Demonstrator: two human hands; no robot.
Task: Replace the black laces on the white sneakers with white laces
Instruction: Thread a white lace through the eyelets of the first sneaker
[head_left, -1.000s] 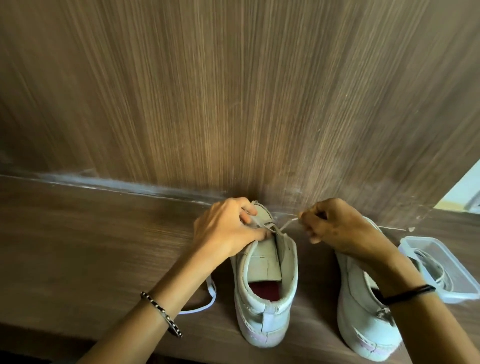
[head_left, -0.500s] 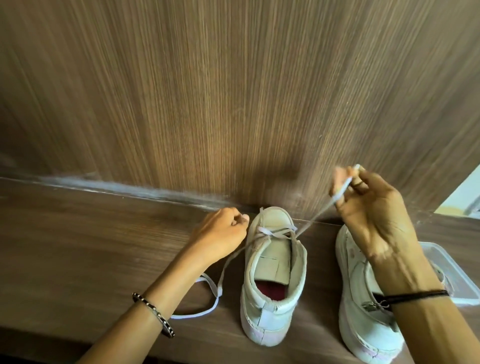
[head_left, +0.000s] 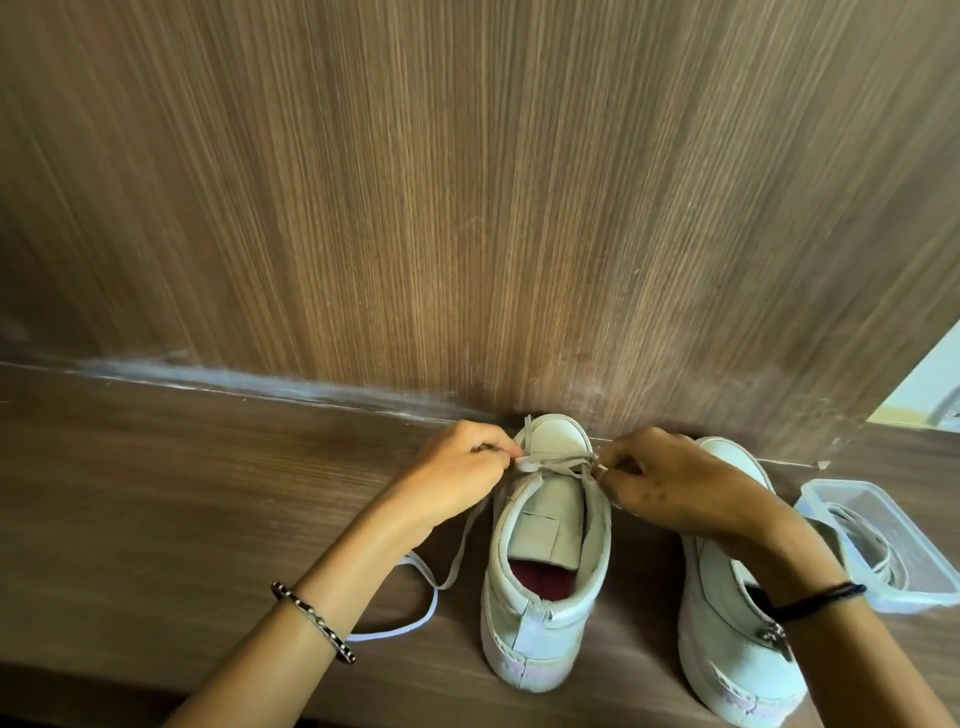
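Two white sneakers stand on a wooden shelf with their toes at the back wall. The left sneaker has a white lace crossing its front eyelets. My left hand pinches the lace at the shoe's left side. On the shoe's right side my right hand pinches the other end of it. A long loose run of the lace trails left over the shelf. The right sneaker is partly hidden by my right forearm. No black lace is visible.
A clear plastic container with a white lace coiled inside sits at the right of the shelf. The wooden back wall rises right behind the shoes' toes. The shelf's front edge runs along the bottom left.
My right hand had pulled the lace up and to the right; it has come back down to the shoe's right eyelets. My left hand moved in to the left eyelets.
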